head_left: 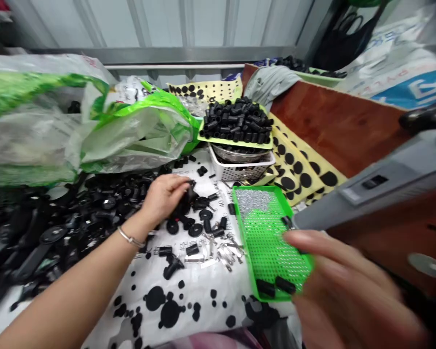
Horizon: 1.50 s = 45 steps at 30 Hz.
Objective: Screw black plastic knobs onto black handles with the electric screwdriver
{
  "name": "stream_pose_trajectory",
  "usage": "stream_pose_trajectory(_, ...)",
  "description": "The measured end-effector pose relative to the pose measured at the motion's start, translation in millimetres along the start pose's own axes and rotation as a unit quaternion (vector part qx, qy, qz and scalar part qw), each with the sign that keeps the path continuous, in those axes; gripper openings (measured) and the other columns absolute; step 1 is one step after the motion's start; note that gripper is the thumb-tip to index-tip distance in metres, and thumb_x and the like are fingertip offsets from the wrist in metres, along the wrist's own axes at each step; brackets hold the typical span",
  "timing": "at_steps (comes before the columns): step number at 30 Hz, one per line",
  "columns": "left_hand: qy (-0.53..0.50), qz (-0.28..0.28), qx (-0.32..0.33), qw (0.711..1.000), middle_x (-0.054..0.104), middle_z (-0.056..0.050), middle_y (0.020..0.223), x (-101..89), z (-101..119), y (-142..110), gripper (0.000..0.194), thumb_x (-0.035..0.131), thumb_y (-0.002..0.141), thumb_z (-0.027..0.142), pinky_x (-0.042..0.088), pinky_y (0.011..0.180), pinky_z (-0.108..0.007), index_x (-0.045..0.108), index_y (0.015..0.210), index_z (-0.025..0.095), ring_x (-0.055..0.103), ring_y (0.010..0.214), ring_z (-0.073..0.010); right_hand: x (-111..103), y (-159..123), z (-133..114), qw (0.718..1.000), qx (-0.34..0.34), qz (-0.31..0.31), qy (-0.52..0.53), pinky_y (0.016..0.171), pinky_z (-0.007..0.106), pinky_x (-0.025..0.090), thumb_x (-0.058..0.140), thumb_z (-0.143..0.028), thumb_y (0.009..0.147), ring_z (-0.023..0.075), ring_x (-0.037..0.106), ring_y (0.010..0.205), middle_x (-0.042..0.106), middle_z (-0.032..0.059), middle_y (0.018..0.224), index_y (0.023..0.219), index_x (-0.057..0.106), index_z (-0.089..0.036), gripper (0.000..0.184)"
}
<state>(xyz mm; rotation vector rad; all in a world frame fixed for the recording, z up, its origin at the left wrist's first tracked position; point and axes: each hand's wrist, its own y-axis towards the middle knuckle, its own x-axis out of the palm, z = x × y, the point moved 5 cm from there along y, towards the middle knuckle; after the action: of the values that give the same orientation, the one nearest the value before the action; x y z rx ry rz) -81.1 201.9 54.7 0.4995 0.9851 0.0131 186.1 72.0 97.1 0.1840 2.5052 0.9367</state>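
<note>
Nearest, right hand: low at the right and blurred, its (352,286) fingers bent together over the near right corner of the green tray, gripping a small black piece (287,222) that sticks out at the fingertips; its exact shape is too blurred to tell.
White sheet: spread beneath the work, this sheet (203,303) is marked with black blots and some printing.
Green tray: a shallow mesh tray (259,247) with two black tubes (285,285) lying at its near end and small silvery pieces (254,199) heaped at its far end.
Bracelet: a thin metal band (131,237) around the left wrist.
Metal strips: loose flat silvery strips (228,254), scattered on the sheet just left of the tray.
Left hand: thumb and fingers of this hand (164,196) close on a black part (189,194), partly hidden, among loose black discs (195,230) and short tubes.
Black pile: many mixed black parts (105,201), heaped left of and behind the left forearm.
White basket: beyond the tray, this basket (236,172) stands beneath a pale green tray (236,141) piled with black tubes (240,118).
Yellow sheets: bearing black discs, these sheets (288,169) lie beside the basket.
Plastic bags: crumpled green-and-clear bags (141,131), behind the pile.
Wall: pale ribbed panels (203,24) at the back.
</note>
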Motion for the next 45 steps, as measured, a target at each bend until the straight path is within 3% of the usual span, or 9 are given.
stream_pose_trajectory(5,-0.052,-0.074,0.134,0.987,0.074,-0.005,0.093,-15.8,77,-48,0.027,0.049,0.091,0.034,0.047,0.091,-0.029,0.069,0.100,0.020,0.066,0.089,-0.0165,63,6,14,0.985,0.036,-0.169,-0.007,0.078,0.034,0.060,0.061,-0.031,0.082,0.0217,0.067,0.089,0.065,0.0096,0.109,0.118,0.058,-0.021,0.037)
stream_pose_trajectory(9,-0.158,-0.106,0.127,0.973,0.072,-0.013,0.091,-16.1,94,-66,0.023,0.049,0.091,0.027,0.049,0.084,-0.033,0.066,0.098,0.012,0.065,0.087,-0.0214,96,-5,35,0.938,0.175,-0.275,0.114,0.072,0.027,0.062,0.065,-0.040,0.079,0.0215,0.070,0.084,0.070,0.0091,0.101,0.110,0.063,-0.020,0.037)
stream_pose_trajectory(13,-0.223,-0.080,0.086,0.968,0.066,-0.017,0.095,-10.6,88,-70,0.021,0.057,0.086,0.027,0.052,0.077,-0.031,0.067,0.091,0.010,0.063,0.085,-0.0211,102,-22,41,0.887,0.324,-0.222,0.245,0.083,0.027,0.059,0.071,-0.040,0.073,0.0237,0.067,0.101,0.066,0.0109,0.116,0.113,0.060,-0.021,0.045)
stream_pose_trajectory(17,-0.282,-0.065,0.075,0.954,0.065,-0.014,0.092,-7.8,86,-67,0.019,0.060,0.084,0.027,0.053,0.076,-0.028,0.070,0.091,0.012,0.063,0.082,-0.0184,101,-28,44,0.872,0.363,-0.172,0.278,0.089,0.026,0.056,0.075,-0.036,0.070,0.0234,0.064,0.107,0.065,0.0094,0.119,0.109,0.063,-0.023,0.043)
stream_pose_trajectory(20,-0.219,-0.059,0.048,0.973,0.068,-0.010,0.095,-12.0,72,-59,0.023,0.060,0.085,0.028,0.053,0.078,-0.025,0.068,0.101,0.014,0.065,0.085,-0.0161,101,-26,48,0.875,0.345,-0.167,0.296,0.084,0.022,0.057,0.075,-0.032,0.071,0.0209,0.067,0.101,0.068,0.0079,0.113,0.106,0.065,-0.023,0.038)
stream_pose_trajectory(24,-0.058,-0.023,-0.039,0.997,0.069,-0.008,0.099,-23.7,15,-33,0.019,0.055,0.088,0.027,0.050,0.087,-0.030,0.068,0.098,0.017,0.064,0.093,-0.0184,105,-31,52,0.865,0.339,-0.193,0.315,0.079,0.023,0.059,0.070,-0.033,0.077,0.0194,0.068,0.096,0.069,0.0089,0.108,0.108,0.063,-0.022,0.034)
stream_pose_trajectory(31,0.179,-0.098,-0.209,0.956,0.062,-0.008,0.113,-26.7,-84,35,0.027,0.056,0.090,0.033,0.051,0.084,-0.043,0.060,0.110,0.017,0.061,0.097,-0.0215,110,-46,52,0.861,0.355,-0.190,0.312,0.078,0.020,0.053,0.068,-0.037,0.079,0.0151,0.066,0.091,0.069,0.0051,0.101,0.110,0.062,-0.025,0.034)
stream_pose_trajectory(38,0.266,-0.238,-0.222,0.907,0.059,-0.010,0.119,7.3,-86,51,0.033,0.057,0.089,0.032,0.052,0.083,-0.044,0.056,0.118,0.016,0.061,0.100,-0.0230,105,-48,60,0.870,0.353,-0.207,0.273,0.077,0.025,0.053,0.064,-0.040,0.081,0.0155,0.064,0.087,0.068,0.0049,0.099,0.112,0.060,-0.025,0.034)
stream_pose_trajectory(45,0.252,-0.276,-0.191,0.908,0.060,-0.009,0.117,-8.4,-79,31,0.031,0.057,0.089,0.032,0.052,0.083,-0.044,0.057,0.116,0.017,0.061,0.099,-0.0225,108,-48,60,0.876,0.325,-0.227,0.275,0.077,0.027,0.053,0.062,-0.038,0.083,0.0164,0.064,0.091,0.068,0.0068,0.102,0.115,0.057,-0.024,0.035)
